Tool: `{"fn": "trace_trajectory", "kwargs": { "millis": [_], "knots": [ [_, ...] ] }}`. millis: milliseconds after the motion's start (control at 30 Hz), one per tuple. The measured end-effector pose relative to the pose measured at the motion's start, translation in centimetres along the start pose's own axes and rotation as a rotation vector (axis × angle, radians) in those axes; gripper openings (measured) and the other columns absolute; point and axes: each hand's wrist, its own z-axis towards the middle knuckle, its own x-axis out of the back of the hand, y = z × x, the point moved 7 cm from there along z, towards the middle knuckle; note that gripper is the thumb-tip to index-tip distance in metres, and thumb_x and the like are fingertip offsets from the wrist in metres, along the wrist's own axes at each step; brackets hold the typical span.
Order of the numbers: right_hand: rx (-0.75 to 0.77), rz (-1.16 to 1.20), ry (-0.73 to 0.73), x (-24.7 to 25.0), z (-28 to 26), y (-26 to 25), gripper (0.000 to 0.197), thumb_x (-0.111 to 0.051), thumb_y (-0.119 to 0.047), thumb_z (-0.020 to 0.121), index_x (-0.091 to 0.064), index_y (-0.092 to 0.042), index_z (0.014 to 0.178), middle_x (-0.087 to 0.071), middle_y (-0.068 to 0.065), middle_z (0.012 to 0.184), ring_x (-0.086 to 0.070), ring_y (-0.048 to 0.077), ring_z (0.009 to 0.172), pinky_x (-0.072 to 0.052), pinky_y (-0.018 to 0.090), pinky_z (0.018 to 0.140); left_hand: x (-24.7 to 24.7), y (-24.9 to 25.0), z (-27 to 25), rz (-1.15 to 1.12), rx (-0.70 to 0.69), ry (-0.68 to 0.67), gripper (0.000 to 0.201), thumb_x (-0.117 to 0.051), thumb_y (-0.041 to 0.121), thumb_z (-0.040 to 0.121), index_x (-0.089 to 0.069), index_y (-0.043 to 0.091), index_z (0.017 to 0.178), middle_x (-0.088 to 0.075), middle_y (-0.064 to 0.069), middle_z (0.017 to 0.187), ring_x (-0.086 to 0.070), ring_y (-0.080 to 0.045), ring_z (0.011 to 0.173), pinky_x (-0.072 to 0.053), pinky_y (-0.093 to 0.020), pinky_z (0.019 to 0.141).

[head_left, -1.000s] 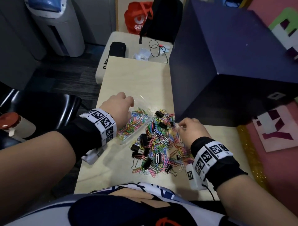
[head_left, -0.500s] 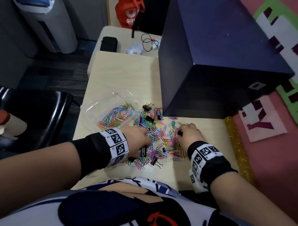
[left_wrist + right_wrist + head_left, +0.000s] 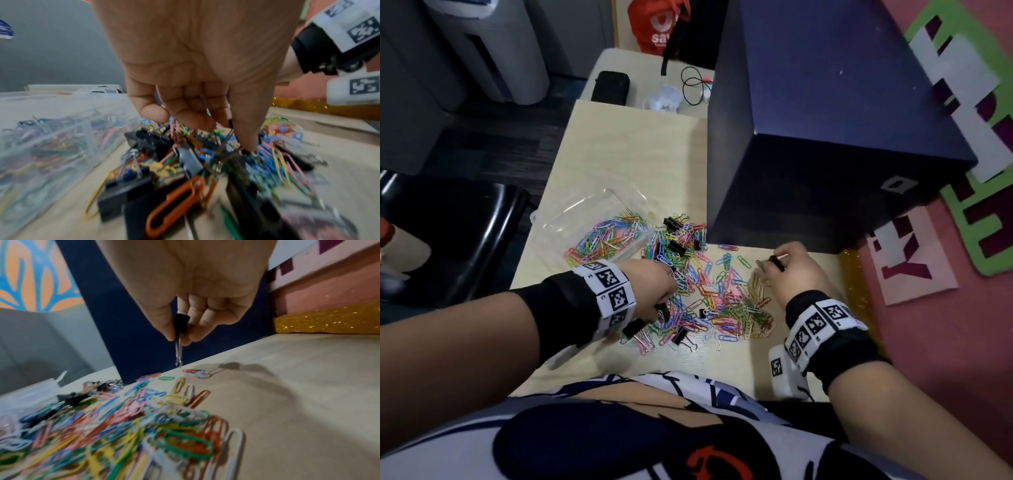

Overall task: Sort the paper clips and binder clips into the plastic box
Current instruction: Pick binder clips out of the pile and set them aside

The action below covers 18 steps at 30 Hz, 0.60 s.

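My right hand (image 3: 197,293) hangs over the table (image 3: 619,147) at center right of the head view, thumb and fingers pinching 1 small black binder clip (image 3: 180,324). In the right wrist view the clip's long axis runs near vertical, black body up between the fingertips, wire handles pointing down at the table without touching it.

My left hand (image 3: 197,68) is palm down at the lower left edge of the loose clip pile (image 3: 709,291), fingers curled down into it. Something thin and metallic sits between thumb and fingers, but that view is blurry, so I can't tell if it's actually gripping anything.

The plastic box (image 3: 585,219) sits left of the pile, upper left of my left hand, clear, with colored paper clips (image 3: 609,236) inside. More black binder clips (image 3: 674,222) lie mixed through the pile. A big dark blue box (image 3: 825,120) stands right behind the pile, just beyond my right hand.
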Motion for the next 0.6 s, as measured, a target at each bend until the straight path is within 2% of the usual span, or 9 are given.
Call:
{"fn": "trace_trajectory", "kwargs": {
  "millis": [100,167,233,333,433,500,600],
  "knots": [
    [-0.070,-0.055,0.064,1.3,1.0,1.4,0.022,-0.056,-0.031,0.091,-0.050,-0.025,0.111,-0.064,0.000,0.101,-0.062,0.024,0.088,-0.049,0.032,0.074,1.0,-0.2,0.2,-0.035,0.030,0.013,0.014,-0.065,0.029,0.081,-0.054,0.020,0.084,-0.054,0.005,0.079,-0.052,-0.019,0.078,-0.036,-0.025,0.055],
    [-0.019,-0.199,0.112,1.9,1.1,1.4,0.029,-0.054,-0.029,0.090,-0.051,-0.023,0.118,-0.056,0.006,0.120,-0.053,0.027,0.108,-0.047,0.039,0.090,2.0,-0.5,0.2,-0.037,0.050,0.047,0.014,-0.064,0.031,0.083,-0.058,0.019,0.087,-0.055,0.005,0.078,-0.053,-0.018,0.078,-0.035,-0.024,0.055],
    [0.066,-0.257,0.112,1.6,0.9,0.7,0.033,-0.052,-0.025,0.091,-0.051,-0.021,0.124,-0.047,0.007,0.128,-0.045,0.027,0.118,-0.040,0.038,0.096,2.7,-0.8,0.3,-0.029,0.082,0.071,0.015,-0.062,0.033,0.086,-0.059,0.018,0.088,-0.056,0.004,0.078,-0.054,-0.018,0.078,-0.037,-0.025,0.058],
    [0.172,-0.221,-0.074,-1.0,0.8,-0.1,0.035,-0.048,-0.018,0.093,-0.049,-0.018,0.128,-0.044,0.009,0.133,-0.047,0.027,0.119,-0.040,0.034,0.099,3.6,-1.6,0.4,-0.008,0.146,0.093,0.017,-0.056,0.032,0.090,-0.061,0.016,0.092,-0.055,0.002,0.080,-0.053,-0.019,0.077,-0.039,-0.027,0.062],
    [0.185,-0.348,-0.255,-3.5,0.1,-0.2,0.036,-0.045,-0.012,0.092,-0.050,-0.021,0.126,-0.039,0.009,0.135,-0.040,0.029,0.122,-0.039,0.036,0.100,4.1,-2.0,0.6,-0.032,0.166,0.135,0.018,-0.055,0.033,0.091,-0.060,0.015,0.093,-0.058,0.000,0.083,-0.053,-0.021,0.078,-0.038,-0.028,0.061],
    [0.285,-0.399,-0.250,-4.1,-0.7,-1.1,0.036,-0.047,-0.014,0.090,-0.052,-0.022,0.125,-0.041,0.006,0.133,-0.039,0.027,0.121,-0.039,0.037,0.100,4.1,-2.2,0.7,-0.058,0.179,0.158,0.017,-0.055,0.033,0.090,-0.058,0.016,0.091,-0.059,0.000,0.083,-0.054,-0.021,0.078,-0.038,-0.028,0.062],
    [0.557,-0.328,-0.233,-4.6,-2.9,-3.8,0.029,-0.051,-0.024,0.091,-0.058,-0.023,0.120,-0.049,0.001,0.123,-0.043,0.022,0.117,-0.039,0.037,0.101,3.7,-2.3,0.8,-0.102,0.202,0.206,0.014,-0.056,0.032,0.088,-0.052,0.020,0.082,-0.054,0.003,0.074,-0.053,-0.021,0.076,-0.044,-0.030,0.065]
  ]
}}
